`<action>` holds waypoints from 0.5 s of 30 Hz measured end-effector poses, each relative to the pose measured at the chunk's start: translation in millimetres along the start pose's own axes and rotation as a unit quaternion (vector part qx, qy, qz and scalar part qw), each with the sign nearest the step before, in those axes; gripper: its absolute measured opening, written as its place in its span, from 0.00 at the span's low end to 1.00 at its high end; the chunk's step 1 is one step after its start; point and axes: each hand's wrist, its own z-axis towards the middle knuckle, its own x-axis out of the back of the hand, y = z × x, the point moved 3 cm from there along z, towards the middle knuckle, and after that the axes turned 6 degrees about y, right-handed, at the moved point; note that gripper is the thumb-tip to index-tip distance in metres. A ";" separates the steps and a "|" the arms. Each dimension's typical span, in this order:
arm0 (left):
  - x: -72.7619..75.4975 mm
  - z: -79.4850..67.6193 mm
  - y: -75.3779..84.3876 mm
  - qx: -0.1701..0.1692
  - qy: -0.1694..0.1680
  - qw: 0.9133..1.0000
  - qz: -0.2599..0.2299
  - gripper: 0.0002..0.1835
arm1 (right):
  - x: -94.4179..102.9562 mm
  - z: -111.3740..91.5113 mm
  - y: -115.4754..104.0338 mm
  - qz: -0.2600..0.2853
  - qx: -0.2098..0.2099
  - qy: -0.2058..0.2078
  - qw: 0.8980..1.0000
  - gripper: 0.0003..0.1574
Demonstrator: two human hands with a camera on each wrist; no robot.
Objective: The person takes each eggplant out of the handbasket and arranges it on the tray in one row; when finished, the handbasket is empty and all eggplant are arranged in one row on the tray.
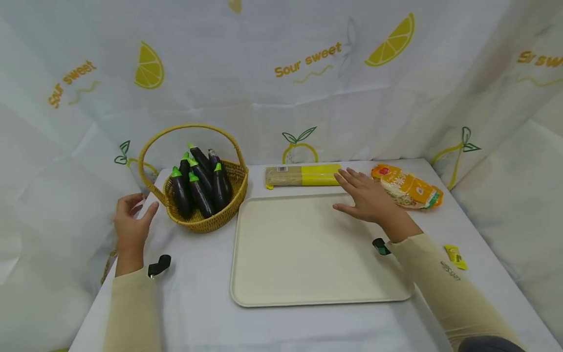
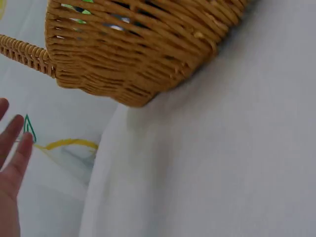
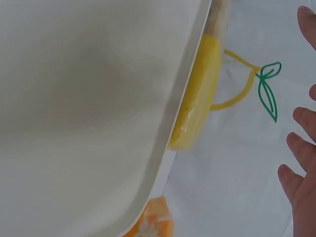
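My left hand [image 1: 133,222] is at the left of the table, beside a wicker basket [image 1: 211,225] with a tall arched handle. Its fingers bend loosely, apart from the basket, and hold nothing. In the left wrist view the woven side of the basket [image 2: 133,59] fills the top, with the fingers [image 2: 19,158] at the left edge. Several dark purple eggplants [image 1: 202,198] with green caps lie in the basket. Over the right back part of a cream tray [image 1: 303,254], my right hand [image 1: 367,198] is spread with straight fingers and holds nothing.
Behind the tray lies a long yellow and clear packet [image 1: 303,175], maybe dry noodles. An orange bag [image 1: 406,187] sits at the back right corner. A small yellow sachet [image 1: 455,256] is right of the tray. A printed white curtain [image 1: 246,73] closes off the back.
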 end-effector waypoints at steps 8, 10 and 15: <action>-40.4 0.1 -41.0 0.307 -0.104 0.932 -0.163 0.40 | -23.1 39.8 -35.4 0.050 0.020 -0.020 0.998 0.55; -45.3 -2.4 -45.6 0.336 -0.107 0.915 -0.197 0.39 | -28.6 50.9 -48.1 0.079 0.015 -0.023 0.996 0.53; -52.2 -6.4 -44.3 0.336 -0.094 0.886 -0.305 0.30 | -37.1 89.8 -82.5 0.168 -0.001 -0.014 0.986 0.48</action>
